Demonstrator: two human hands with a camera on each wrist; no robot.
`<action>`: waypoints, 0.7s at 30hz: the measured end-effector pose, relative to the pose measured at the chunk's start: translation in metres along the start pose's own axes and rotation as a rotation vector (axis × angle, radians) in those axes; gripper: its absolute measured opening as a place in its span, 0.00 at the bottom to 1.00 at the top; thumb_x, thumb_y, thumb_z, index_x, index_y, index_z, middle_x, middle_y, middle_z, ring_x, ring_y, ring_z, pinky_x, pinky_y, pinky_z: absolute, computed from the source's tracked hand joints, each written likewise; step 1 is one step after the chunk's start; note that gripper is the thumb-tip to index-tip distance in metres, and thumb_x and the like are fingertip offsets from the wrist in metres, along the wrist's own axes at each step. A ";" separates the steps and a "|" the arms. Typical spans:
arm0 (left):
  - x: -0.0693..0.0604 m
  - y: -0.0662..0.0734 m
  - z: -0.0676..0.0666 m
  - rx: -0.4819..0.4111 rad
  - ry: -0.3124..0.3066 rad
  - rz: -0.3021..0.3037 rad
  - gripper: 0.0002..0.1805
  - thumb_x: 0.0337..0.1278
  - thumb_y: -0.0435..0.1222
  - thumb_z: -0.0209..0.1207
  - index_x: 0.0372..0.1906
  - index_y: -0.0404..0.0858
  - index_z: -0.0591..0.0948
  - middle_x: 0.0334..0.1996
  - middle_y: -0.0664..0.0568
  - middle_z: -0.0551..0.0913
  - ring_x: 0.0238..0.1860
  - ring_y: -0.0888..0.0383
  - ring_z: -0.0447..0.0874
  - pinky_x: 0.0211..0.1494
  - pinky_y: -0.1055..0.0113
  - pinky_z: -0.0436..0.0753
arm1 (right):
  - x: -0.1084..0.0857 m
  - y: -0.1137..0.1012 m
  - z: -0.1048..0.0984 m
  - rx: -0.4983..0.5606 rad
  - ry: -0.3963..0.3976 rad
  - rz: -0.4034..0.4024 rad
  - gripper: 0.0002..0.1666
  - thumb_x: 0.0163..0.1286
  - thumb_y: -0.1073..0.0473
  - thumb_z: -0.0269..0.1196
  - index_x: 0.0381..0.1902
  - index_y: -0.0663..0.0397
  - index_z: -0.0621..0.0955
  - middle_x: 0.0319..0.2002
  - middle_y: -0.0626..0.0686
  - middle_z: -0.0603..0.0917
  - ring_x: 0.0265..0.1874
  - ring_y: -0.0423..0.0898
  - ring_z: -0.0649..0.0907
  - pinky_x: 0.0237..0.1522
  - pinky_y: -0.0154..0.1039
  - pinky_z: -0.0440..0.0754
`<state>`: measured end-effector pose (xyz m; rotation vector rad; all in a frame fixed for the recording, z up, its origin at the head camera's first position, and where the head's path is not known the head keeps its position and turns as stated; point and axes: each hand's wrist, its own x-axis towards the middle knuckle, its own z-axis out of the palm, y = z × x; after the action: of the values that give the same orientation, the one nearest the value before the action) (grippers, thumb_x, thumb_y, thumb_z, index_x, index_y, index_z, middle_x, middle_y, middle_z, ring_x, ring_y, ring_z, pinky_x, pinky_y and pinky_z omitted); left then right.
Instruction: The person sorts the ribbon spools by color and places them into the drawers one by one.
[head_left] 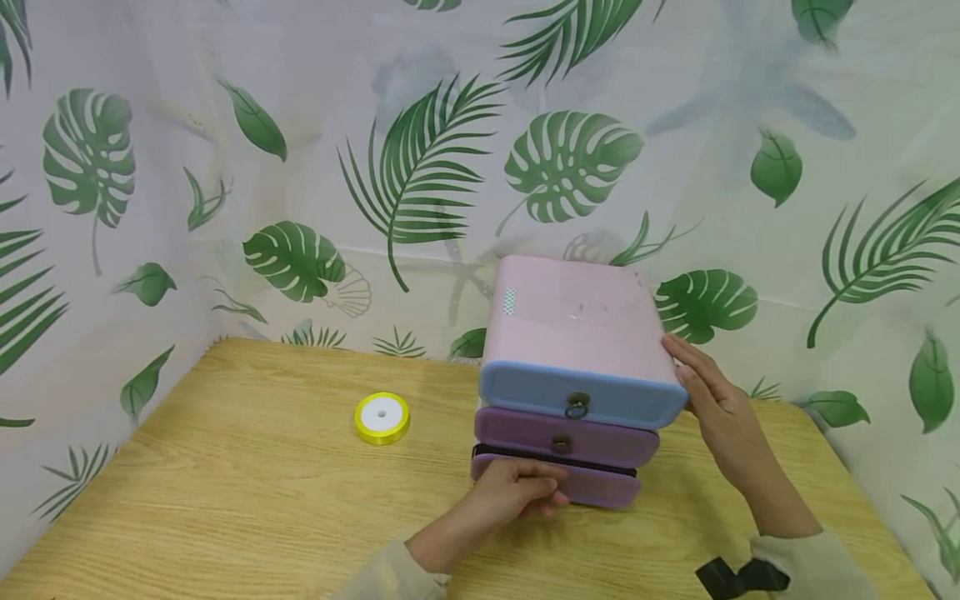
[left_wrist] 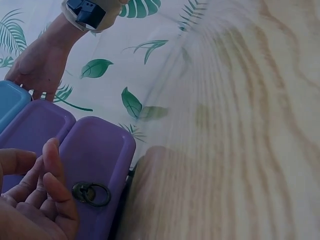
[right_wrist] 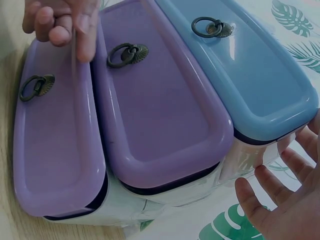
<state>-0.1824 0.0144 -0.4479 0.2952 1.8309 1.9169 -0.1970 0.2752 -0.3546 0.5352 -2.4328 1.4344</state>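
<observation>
A small chest of drawers with a pink top (head_left: pixel 573 321) stands right of the middle of the wooden table. Its fronts are a blue top drawer (head_left: pixel 540 392), a purple middle drawer (head_left: pixel 517 425) and a purple bottom drawer (head_left: pixel 603 487). A dark gap runs along the bottom drawer's upper edge. At that edge is my left hand (head_left: pixel 506 492), one finger extended and the others loosely bent; the bottom drawer's ring pull (right_wrist: pixel 31 89) hangs free of them. My right hand (head_left: pixel 723 425) rests straight fingers against the chest's right side.
Left of the chest, a spool of yellow ribbon (head_left: pixel 382 417) lies flat on the table (head_left: pixel 247 467). Behind stands a white leaf-print cloth (head_left: pixel 315 167), close to the chest's back. A black strap (head_left: pixel 742 577) is by the right sleeve.
</observation>
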 end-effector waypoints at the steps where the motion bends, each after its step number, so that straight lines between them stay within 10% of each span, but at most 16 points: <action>1: -0.001 -0.001 0.000 0.002 0.004 0.006 0.14 0.65 0.33 0.55 0.52 0.35 0.83 0.37 0.41 0.89 0.24 0.68 0.79 0.28 0.74 0.67 | 0.000 0.000 0.000 0.000 0.000 0.000 0.27 0.80 0.57 0.41 0.74 0.47 0.61 0.71 0.32 0.60 0.61 0.19 0.65 0.48 0.17 0.74; 21: -0.009 -0.019 -0.009 -0.001 0.058 -0.003 0.17 0.63 0.32 0.56 0.54 0.29 0.79 0.37 0.39 0.88 0.22 0.68 0.79 0.25 0.73 0.66 | 0.000 -0.002 0.000 -0.003 -0.005 -0.011 0.27 0.80 0.58 0.40 0.74 0.49 0.61 0.72 0.33 0.60 0.61 0.19 0.65 0.47 0.17 0.74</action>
<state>-0.1755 0.0024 -0.4656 0.2395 1.8663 1.9430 -0.1958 0.2740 -0.3534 0.5513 -2.4319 1.4262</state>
